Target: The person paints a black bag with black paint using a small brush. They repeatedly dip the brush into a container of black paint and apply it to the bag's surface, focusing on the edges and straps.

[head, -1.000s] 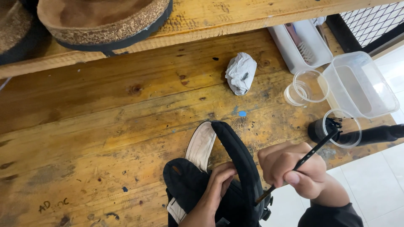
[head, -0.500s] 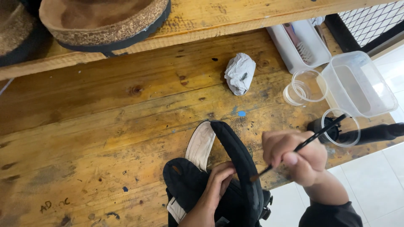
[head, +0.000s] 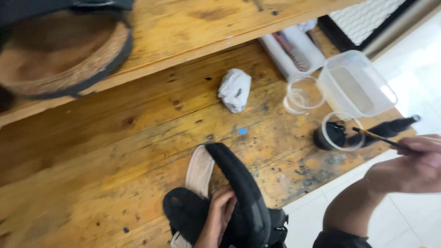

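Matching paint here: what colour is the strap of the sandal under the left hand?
Black strap, over a beige footbed; the head view shows it best.

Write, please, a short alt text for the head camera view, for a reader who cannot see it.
The left hand holds a black sandal on a wooden workbench, while the right hand points a thin brush toward a small clear cup of black paint. A crumpled white cloth and clear plastic containers lie beyond.

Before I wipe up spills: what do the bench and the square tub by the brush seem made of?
Bare wooden workbench: unfinished planks with visible grain, knots and paint stains. Clear square tub: probably plastic, translucent with a slightly frosted look and thin walls.
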